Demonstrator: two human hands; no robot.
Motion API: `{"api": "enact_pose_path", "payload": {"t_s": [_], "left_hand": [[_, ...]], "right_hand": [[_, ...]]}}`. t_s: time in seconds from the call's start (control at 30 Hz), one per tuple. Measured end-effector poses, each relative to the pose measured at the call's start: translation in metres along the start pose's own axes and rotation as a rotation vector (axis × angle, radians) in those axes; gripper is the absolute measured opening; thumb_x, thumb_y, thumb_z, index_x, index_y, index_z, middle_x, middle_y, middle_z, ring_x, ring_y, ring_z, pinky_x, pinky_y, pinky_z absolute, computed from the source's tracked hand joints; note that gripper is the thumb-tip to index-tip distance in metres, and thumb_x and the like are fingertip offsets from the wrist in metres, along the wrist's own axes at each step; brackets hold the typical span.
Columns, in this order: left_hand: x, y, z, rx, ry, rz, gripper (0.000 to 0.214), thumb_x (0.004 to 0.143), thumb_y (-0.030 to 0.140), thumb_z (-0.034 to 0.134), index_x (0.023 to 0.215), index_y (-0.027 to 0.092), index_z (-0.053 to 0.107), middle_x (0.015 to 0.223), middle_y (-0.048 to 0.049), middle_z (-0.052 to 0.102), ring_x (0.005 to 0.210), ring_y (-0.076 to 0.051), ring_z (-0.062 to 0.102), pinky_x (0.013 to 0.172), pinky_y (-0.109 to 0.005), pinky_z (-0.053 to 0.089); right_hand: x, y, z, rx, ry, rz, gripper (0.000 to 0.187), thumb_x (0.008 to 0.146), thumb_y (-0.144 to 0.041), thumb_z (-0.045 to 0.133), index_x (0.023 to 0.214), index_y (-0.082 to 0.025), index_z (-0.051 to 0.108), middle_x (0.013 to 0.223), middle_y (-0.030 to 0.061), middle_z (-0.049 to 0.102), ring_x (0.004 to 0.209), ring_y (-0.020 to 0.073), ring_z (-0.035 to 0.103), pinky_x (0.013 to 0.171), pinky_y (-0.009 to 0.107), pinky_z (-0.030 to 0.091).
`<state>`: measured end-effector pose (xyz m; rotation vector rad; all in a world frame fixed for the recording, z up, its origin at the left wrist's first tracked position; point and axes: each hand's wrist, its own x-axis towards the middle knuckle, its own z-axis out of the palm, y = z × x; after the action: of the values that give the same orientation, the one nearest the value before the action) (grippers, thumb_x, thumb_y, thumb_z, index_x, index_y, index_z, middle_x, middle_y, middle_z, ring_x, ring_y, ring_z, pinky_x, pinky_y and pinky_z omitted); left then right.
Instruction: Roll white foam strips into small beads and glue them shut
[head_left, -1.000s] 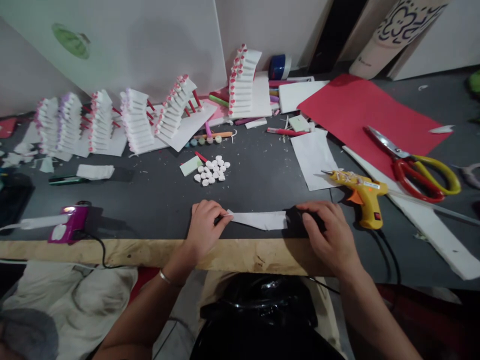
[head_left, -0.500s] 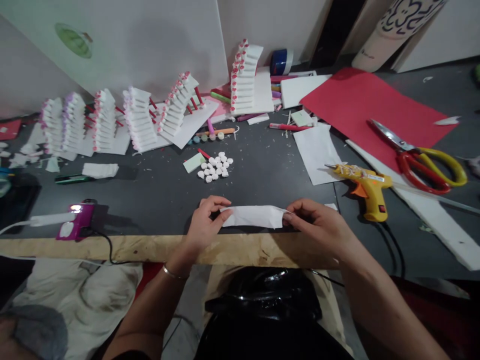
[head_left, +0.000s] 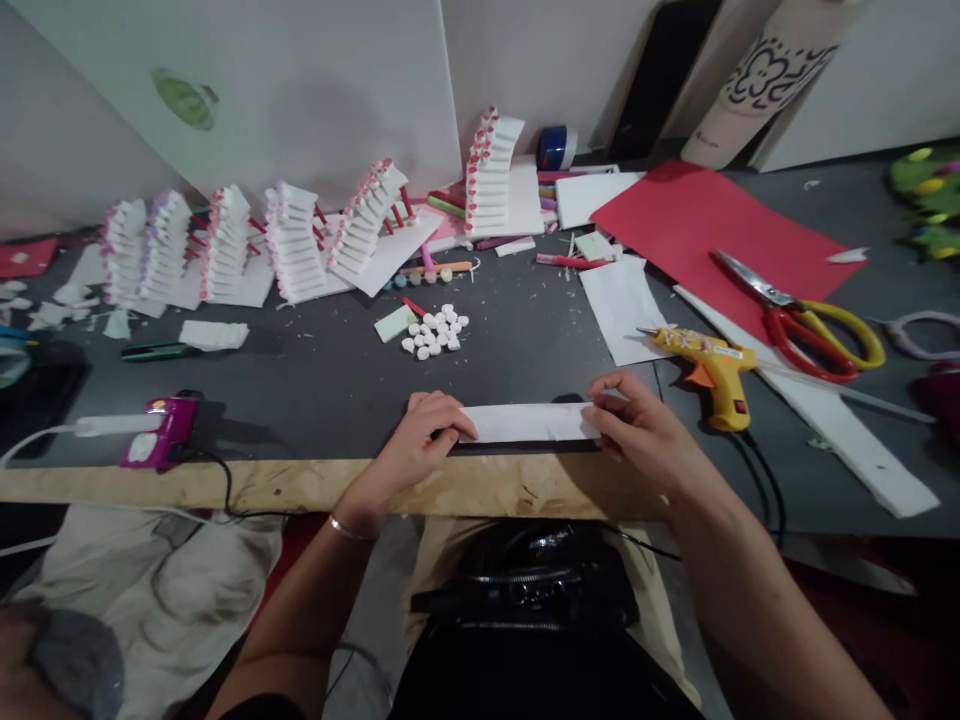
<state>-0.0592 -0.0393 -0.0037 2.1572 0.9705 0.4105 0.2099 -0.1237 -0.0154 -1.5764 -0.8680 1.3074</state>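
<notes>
Left hand [head_left: 416, 438] and right hand [head_left: 641, 432] sit apart at opposite ends of a white strip [head_left: 529, 422], fingertips touching it — whether either one pinches it, I cannot tell. The strip lies nearly flat on the dark tabletop [head_left: 315, 400], near its wooden edge [head_left: 300, 484], plain and seemingly joined to nothing. Behind, six stepped models [head_left: 294, 250] look assembled; small white pieces [head_left: 433, 332] lie loose — heaped, unattached — and the glue gun [head_left: 716, 367] rests unheld.

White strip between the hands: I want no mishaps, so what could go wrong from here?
The white strip, between left hand and right hand, might crease. The glue gun has its nozzle over a white sheet; if hot, it could mark it. The loose white pieces beyond the strip might scatter if brushed.
</notes>
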Motion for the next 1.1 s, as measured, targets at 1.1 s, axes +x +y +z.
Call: {"api": "enact_pose_path", "payload": {"t_s": [1.1], "left_hand": [[0.003,-0.004,0.008,0.247,0.131,-0.106,0.015,0.092,0.026,0.061,0.083,0.022,0.072,0.094,-0.0028,0.064,0.096,-0.02,0.054,0.087,-0.038,0.037]], "right_hand": [[0.0,0.03,-0.006,-0.943,0.254,-0.829,0.011,0.091,-0.026,0.061,0.09,-0.024,0.072,0.103,0.0082,0.063,0.09,0.022,0.057,0.08,0.04,0.045]]}}
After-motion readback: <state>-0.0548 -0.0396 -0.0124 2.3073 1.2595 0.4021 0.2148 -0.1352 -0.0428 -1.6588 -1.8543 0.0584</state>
